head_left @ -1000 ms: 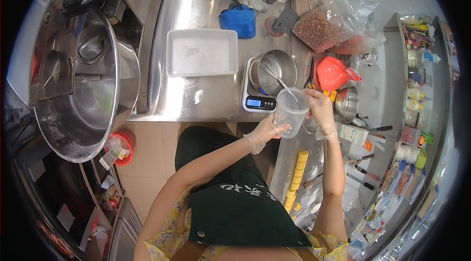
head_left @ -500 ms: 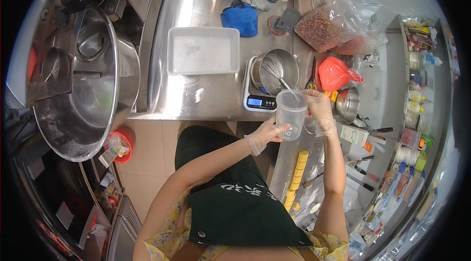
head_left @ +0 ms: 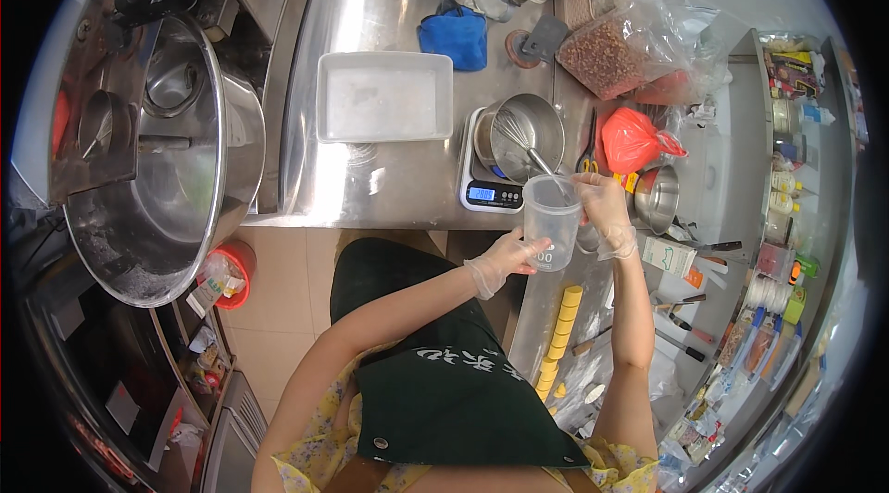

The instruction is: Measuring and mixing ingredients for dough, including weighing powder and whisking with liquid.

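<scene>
I have the left hand, in a clear glove, clamped around the lower left side of a translucent plastic cup. The right hand, gloved too, has its grip closed on the cup's right side by the rim; whether a handle sits there I cannot tell. Between them, the cup hangs just at the near edge of the steel worktop.

Just beyond it I see a scale with a lit blue display and, on that, a metal pot. A whisk leans in the pot, its handle slanting nearward behind the cup's rim. Left of the scale lies a white rectangular tray, with a blue pouch farther back. To the right I find a knotted red bag and, nearer, a small metal bowl.
</scene>
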`<state>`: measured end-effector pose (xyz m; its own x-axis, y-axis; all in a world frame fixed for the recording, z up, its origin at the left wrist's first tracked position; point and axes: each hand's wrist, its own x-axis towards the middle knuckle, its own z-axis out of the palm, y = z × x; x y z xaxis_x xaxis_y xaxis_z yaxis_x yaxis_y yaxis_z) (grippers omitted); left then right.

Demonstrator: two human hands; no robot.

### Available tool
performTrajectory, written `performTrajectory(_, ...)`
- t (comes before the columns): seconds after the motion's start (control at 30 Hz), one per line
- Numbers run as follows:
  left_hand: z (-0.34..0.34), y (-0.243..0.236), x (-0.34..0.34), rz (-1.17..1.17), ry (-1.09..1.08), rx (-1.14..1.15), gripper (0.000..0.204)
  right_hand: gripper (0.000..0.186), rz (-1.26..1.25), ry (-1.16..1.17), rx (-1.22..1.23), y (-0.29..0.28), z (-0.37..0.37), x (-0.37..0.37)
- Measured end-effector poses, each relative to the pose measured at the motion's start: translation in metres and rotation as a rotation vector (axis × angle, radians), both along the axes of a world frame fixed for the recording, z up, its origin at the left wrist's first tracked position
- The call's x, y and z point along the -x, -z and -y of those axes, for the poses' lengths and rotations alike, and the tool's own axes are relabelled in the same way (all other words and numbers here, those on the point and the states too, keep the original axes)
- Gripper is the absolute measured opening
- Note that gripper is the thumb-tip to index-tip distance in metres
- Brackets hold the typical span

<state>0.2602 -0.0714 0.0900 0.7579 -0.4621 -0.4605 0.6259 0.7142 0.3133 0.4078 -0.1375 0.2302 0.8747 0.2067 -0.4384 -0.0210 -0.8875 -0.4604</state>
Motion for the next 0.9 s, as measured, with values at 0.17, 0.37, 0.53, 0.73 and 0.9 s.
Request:
performTrajectory(0.17, -0.002, -0.001, 0.001, 0.005, -0.007, 0.014, 0.076, 0.026, -0.008, -0.002, 0.003, -0.001, -0.001, 0.000)
performTrajectory(0.37, -0.003, 0.001, -0.002, 0.007, -0.008, -0.037, 0.078, 0.027, -0.025, 0.013, -0.016, -0.001, -0.003, -0.001)
performTrajectory(0.53, -0.012, -0.008, -0.004, 0.018, -0.035, -0.155, 0.067, 0.028, -0.041, 0.049, -0.052, -0.002, -0.005, 0.000)
performTrajectory(0.73, -0.017, -0.012, -0.006, 0.076, -0.065, -0.235, 0.068, 0.029, -0.025, 0.053, -0.131, -0.007, -0.007, 0.002)
performTrajectory(0.9, -0.017, -0.016, -0.006, 0.058, -0.052, -0.214, 0.068, 0.030, -0.022, 0.071, -0.126, -0.010, -0.007, 0.002)
